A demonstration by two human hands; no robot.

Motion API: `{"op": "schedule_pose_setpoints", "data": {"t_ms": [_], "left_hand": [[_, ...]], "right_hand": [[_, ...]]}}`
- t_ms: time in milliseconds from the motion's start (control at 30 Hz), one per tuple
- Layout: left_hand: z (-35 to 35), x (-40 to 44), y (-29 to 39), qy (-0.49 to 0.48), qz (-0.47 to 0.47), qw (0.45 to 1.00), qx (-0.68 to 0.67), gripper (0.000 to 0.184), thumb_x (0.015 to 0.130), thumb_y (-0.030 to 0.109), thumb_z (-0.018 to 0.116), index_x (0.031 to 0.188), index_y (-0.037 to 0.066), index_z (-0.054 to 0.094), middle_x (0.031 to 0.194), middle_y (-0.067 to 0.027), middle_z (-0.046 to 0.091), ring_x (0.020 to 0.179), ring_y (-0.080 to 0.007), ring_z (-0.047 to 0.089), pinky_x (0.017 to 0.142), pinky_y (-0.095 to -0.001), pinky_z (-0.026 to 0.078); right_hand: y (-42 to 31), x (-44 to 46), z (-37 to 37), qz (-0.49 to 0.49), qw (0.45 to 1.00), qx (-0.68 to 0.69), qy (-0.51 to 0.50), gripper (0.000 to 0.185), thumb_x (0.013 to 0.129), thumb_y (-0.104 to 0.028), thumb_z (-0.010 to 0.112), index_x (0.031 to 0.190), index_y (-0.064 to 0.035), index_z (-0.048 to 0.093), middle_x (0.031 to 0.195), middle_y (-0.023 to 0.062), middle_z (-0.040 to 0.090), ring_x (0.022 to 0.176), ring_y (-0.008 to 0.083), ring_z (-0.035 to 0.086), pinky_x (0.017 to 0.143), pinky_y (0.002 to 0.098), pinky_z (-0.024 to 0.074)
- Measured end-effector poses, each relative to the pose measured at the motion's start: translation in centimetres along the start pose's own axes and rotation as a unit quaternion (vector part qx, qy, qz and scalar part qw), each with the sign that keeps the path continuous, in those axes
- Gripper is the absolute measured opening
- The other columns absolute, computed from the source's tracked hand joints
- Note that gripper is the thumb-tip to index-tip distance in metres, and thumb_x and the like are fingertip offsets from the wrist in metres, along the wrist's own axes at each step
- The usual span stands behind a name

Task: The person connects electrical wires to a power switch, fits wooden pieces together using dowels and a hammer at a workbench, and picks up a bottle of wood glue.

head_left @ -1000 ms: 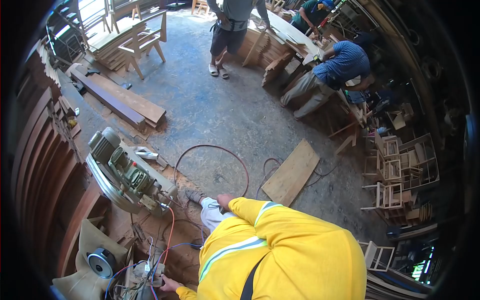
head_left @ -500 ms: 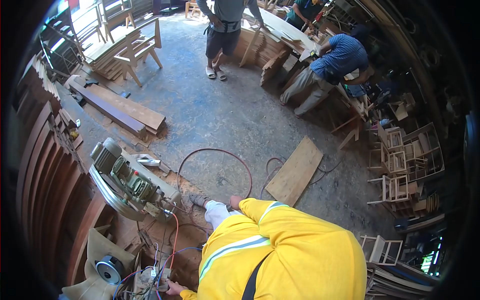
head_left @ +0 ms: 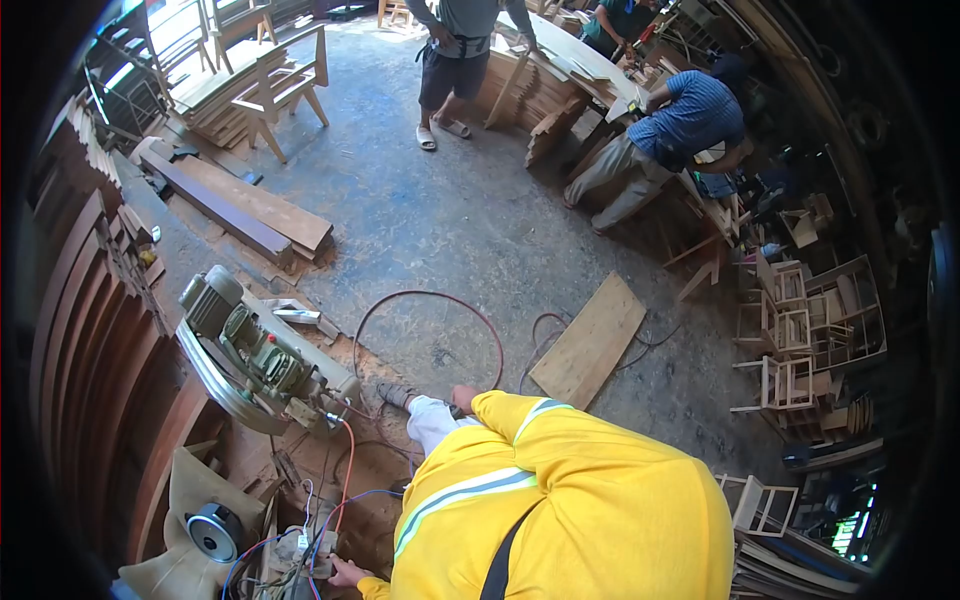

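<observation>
My left hand [head_left: 348, 572] is low at the left, its fingers closed at the edge of a small grey electrical box [head_left: 322, 566]. Blue, red and dark wires run over this box, and a white plug [head_left: 303, 541] sits beside it. My right hand [head_left: 465, 396] is by my bent knee, in front of the light trouser leg [head_left: 432, 422]. Its fingers look curled, with a small dark patch under them that I cannot make out. An air compressor [head_left: 265, 350] stands ahead of my hands, an orange hose [head_left: 349, 450] leading down from it.
A round black-and-silver part [head_left: 213, 532] lies on tan sheeting. Curved boards [head_left: 90, 330] line the left side. A red hose [head_left: 440, 293] loops over the floor near a plank [head_left: 590, 340]. Several people work around a table [head_left: 560, 45] at the back. Chair frames [head_left: 790, 325] stand right.
My right hand has lifted slightly beside the knee. My left hand stays at the electrical box. The standing person at the back has shifted their feet.
</observation>
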State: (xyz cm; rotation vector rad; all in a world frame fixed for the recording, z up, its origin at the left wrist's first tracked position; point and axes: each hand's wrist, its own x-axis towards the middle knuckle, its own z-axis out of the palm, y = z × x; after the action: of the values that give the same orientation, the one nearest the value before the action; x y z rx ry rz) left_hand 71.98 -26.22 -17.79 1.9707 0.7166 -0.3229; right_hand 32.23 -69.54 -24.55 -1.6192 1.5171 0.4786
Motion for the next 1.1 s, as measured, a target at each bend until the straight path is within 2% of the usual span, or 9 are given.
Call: {"op": "schedule_pose_setpoints", "data": {"t_ms": [567,700,800,900,933,967,1000,1033,1100], "left_hand": [[-0.2,0.0,-1.4,-0.013,-0.006,1.000,-0.004,0.072,0.087,0.020,0.078,0.145,0.004,0.039,0.145,-0.0159,0.053,0.127,-0.0343,0.057,0.095,-0.0562,0.050],[-0.4,-0.5,-2.6,-0.022,0.027,0.999,0.011,0.074,0.087,0.017,0.077,0.147,0.004,0.037,0.143,-0.0161,0.053,0.123,-0.0330,0.059,0.092,-0.0561,0.051],[-0.3,-2.6,-2.5,-0.032,-0.039,0.998,0.023,0.076,0.087,0.015,0.076,0.149,0.003,0.035,0.139,-0.0158,0.056,0.118,-0.0320,0.060,0.088,-0.0546,0.051],[0.8,-6.3,-3.4,-0.136,-0.186,0.972,0.050,0.060,0.089,0.014,0.073,0.143,0.010,0.049,0.109,-0.0076,0.065,0.096,-0.0208,0.060,0.080,-0.0429,0.052],[1.2,-6.4,-4.2,-0.215,-0.218,0.944,0.121,0.043,0.093,0.029,0.072,0.131,0.011,0.061,0.126,-0.0060,0.064,0.115,-0.0243,0.062,0.090,-0.0392,0.053],[0.5,-2.1,-11.6,-0.321,-0.187,0.919,0.128,0.031,0.093,0.029,0.073,0.117,0.010,0.068,0.106,-0.0020,0.068,0.097,-0.0179,0.064,0.079,-0.0341,0.053],[2.9,-12.8,-0.7,-0.276,-0.016,0.942,0.190,0.024,0.091,0.024,0.075,0.107,0.006,0.070,0.092,-0.0022,0.068,0.084,-0.0173,0.062,0.075,-0.0333,0.052],[2.6,-11.2,-2.8,-0.362,0.086,0.891,0.262,0.025,0.089,0.023,0.076,0.100,0.002,0.071,0.087,-0.0052,0.069,0.086,-0.0184,0.065,0.078,-0.0345,0.053],[4.6,-15.3,5.4,-0.390,0.121,0.834,0.371,0.034,0.090,0.031,0.074,0.099,-0.001,0.071,0.094,-0.0160,0.072,0.089,-0.0245,0.070,0.079,-0.0380,0.053]], "right_hand": [[-3.3,-1.4,-3.0,0.002,0.999,-0.029,-0.021,0.029,0.079,-0.022,0.074,0.100,-0.0019,0.077,0.109,0.0243,0.073,0.105,0.0416,0.070,0.090,0.0486,0.0564],[-1.5,1.2,-1.4,-0.031,0.999,-0.043,-0.006,0.032,0.073,-0.031,0.077,0.093,-0.0049,0.079,0.097,0.0218,0.075,0.091,0.0391,0.073,0.082,0.0473,0.0561],[-2.1,1.7,-2.1,-0.027,0.999,-0.043,-0.006,0.028,0.077,-0.027,0.072,0.093,-0.0044,0.079,0.097,0.0221,0.075,0.091,0.0388,0.073,0.081,0.0477,0.0560],[-0.9,3.2,-3.0,-0.058,0.990,-0.111,-0.067,0.025,0.083,-0.019,0.063,0.099,-0.0054,0.078,0.094,0.0219,0.074,0.087,0.0388,0.073,0.081,0.0477,0.0557],[1.2,5.3,-2.5,-0.110,0.978,-0.165,-0.059,0.027,0.086,-0.016,0.061,0.105,-0.0058,0.077,0.095,0.0206,0.075,0.083,0.0393,0.072,0.080,0.0488,0.0555],[-0.8,3.1,-5.3,-0.151,0.973,-0.164,-0.052,0.029,0.089,-0.013,0.055,0.107,-0.0044,0.077,0.094,0.0175,0.076,0.080,0.0323,0.072,0.078,0.0447,0.0560],[-2.3,4.1,-6.1,-0.019,0.987,-0.061,-0.145,0.027,0.088,-0.006,0.057,0.108,-0.0011,0.076,0.092,0.0143,0.076,0.078,0.0238,0.070,0.076,0.0386,0.0560],[-2.3,4.1,-6.7,0.022,0.970,0.147,-0.194,0.030,0.097,-0.017,0.051,0.111,-0.0033,0.074,0.096,0.0154,0.074,0.081,0.0245,0.069,0.074,0.0413,0.0553],[3.8,9.5,-4.0,-0.123,0.966,0.116,-0.197,0.030,0.098,-0.026,0.054,0.107,-0.0033,0.071,0.095,0.0142,0.072,0.085,0.0241,0.066,0.077,0.0394,0.0518]]}}
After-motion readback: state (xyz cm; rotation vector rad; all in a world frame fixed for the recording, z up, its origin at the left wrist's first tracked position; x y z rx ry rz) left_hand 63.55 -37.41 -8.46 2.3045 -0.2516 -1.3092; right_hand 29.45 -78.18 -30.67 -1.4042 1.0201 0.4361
